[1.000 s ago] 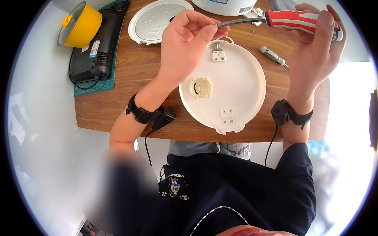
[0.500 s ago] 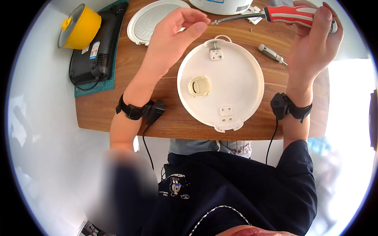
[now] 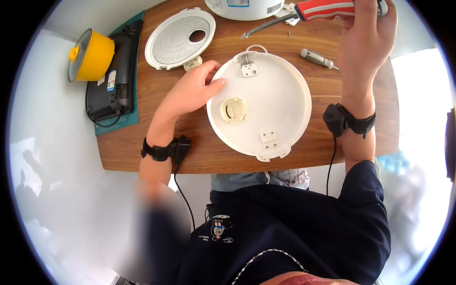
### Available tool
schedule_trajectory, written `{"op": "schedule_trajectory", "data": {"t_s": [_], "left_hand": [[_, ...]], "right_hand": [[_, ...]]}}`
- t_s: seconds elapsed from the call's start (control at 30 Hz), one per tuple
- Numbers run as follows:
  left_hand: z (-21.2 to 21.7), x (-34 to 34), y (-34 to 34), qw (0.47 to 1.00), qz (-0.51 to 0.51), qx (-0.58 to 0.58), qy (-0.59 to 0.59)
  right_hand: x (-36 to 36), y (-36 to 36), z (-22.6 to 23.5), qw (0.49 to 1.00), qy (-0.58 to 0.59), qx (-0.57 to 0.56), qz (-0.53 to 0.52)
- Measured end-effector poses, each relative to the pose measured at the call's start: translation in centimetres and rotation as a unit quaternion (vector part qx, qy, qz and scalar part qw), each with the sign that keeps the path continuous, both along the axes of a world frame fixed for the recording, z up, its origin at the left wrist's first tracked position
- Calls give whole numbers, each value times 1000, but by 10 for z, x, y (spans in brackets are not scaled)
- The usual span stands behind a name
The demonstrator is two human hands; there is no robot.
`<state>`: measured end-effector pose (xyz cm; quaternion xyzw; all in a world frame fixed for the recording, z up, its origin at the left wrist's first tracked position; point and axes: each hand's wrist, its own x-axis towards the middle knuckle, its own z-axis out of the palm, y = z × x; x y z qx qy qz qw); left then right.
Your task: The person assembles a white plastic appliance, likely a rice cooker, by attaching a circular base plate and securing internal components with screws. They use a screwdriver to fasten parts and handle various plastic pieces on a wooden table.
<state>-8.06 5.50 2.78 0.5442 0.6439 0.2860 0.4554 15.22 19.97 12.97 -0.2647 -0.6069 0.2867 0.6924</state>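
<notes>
A round white lid (image 3: 280, 104) lies inner side up on the table, with a cream round fitting (image 3: 233, 110) and two small white hinge or latch plates inside it. My left hand (image 3: 192, 90) holds its upper left rim, thumb over the edge and fingers partly hidden behind it. Raised at the upper right, my right hand (image 3: 368, 47) grips a screwdriver (image 3: 327, 8) by its red and grey handle. The shaft slopes down left above the lid's far edge. Something small and metallic shows at its tip; I cannot tell what.
Beyond the left hand lies a grey-white inner lid (image 3: 183, 40) with a hole. A white appliance (image 3: 242, 9) stands at the far edge. A grey screwdriver (image 3: 317, 58) lies right of the lid. At left, a yellow pot (image 3: 97, 57) sits by a black device (image 3: 114, 88) on a green mat.
My left hand has come down from beside the screwdriver tip to the lid's left rim. The screwdriver stays in my right hand, now a little higher and more tilted. The view has shifted slightly.
</notes>
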Motion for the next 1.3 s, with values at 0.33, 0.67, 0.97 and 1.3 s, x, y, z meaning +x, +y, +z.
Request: {"op": "schedule_trajectory", "data": {"t_s": [0.33, 0.67, 0.97, 1.3], "left_hand": [[-14, -10, 27, 980, 132, 71, -132], [-22, 9, 12, 948, 187, 148, -208], [-43, 19, 17, 892, 270, 161, -323], [-45, 20, 16, 868, 291, 170, -365]], "right_hand": [[8, 4, 1, 999, -36, 11, 40], [23, -1, 11, 994, -107, 6, 30], [29, -11, -4, 958, -173, 93, 211], [19, -23, -16, 910, -267, 108, 299]]}}
